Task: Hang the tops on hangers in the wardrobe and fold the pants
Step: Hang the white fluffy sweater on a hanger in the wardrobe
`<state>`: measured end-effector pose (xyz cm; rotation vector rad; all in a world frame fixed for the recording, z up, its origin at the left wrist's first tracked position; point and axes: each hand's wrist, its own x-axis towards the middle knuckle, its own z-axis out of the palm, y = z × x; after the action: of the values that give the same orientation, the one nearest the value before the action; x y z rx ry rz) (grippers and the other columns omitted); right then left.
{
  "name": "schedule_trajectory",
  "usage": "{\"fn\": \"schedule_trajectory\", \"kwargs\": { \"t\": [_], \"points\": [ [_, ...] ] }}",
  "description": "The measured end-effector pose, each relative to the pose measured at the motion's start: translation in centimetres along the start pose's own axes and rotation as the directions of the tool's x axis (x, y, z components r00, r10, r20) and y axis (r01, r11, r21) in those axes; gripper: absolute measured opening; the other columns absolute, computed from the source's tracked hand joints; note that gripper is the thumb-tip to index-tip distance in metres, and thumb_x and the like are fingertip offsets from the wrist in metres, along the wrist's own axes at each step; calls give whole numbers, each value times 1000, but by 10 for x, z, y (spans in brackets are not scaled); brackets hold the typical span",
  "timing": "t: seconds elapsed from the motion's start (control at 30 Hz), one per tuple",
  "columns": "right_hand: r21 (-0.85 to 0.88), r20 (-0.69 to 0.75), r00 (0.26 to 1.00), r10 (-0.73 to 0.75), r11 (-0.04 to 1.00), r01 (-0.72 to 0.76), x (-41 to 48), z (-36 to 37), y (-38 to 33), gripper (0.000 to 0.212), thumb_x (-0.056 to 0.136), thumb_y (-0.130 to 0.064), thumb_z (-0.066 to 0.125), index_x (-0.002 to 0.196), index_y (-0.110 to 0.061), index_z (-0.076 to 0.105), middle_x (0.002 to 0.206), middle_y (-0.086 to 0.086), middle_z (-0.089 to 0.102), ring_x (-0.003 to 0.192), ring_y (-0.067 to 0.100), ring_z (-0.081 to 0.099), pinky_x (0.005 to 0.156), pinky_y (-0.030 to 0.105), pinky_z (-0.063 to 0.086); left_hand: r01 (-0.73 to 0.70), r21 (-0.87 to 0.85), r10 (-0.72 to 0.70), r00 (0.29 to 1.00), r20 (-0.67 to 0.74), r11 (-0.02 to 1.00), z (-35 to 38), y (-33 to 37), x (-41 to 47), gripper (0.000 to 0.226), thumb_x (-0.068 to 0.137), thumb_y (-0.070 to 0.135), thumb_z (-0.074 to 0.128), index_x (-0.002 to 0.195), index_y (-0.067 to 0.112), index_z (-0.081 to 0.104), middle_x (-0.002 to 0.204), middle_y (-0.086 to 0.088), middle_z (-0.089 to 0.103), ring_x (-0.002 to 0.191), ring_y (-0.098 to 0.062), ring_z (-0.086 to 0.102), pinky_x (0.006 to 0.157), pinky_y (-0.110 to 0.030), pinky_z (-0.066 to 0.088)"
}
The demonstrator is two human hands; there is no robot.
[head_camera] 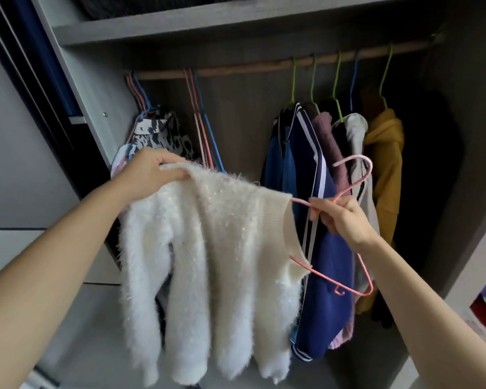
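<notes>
Before the open wardrobe (101, 80), the left hand (149, 175) grips the white fuzzy sweater (213, 248) by its shoulder. The right hand (340, 217) pinches the pink hanger (357, 181), partly inside the sweater's neck.

No readable text, label or number anywhere
</notes>
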<state>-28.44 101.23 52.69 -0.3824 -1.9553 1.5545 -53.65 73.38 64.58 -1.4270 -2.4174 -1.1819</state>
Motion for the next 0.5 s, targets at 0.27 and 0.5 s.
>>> {"fn": "schedule_trajectory", "kwargs": {
  "t": [0.27,0.5],
  "points": [
    [-151,191,982,-7,988,36,4,12,7,42,96,-30,64,59,-13,72,43,-1,35,41,10,28,42,15,25,-54,96,40,989,139,994,-21,21,13,16,76,31,83,90,36,77,88,26,72,87,15,62,65,1,42],
    [20,185,977,110,993,-115,1,51,33,47,97,-43,60,58,-17,64,44,-2,30,39,13,22,39,20,22,-78,-46,81,993,89,996,-30,35,18,15,78,28,81,88,39,78,87,16,75,80,4,69,61,-6,49]
  ]
}}
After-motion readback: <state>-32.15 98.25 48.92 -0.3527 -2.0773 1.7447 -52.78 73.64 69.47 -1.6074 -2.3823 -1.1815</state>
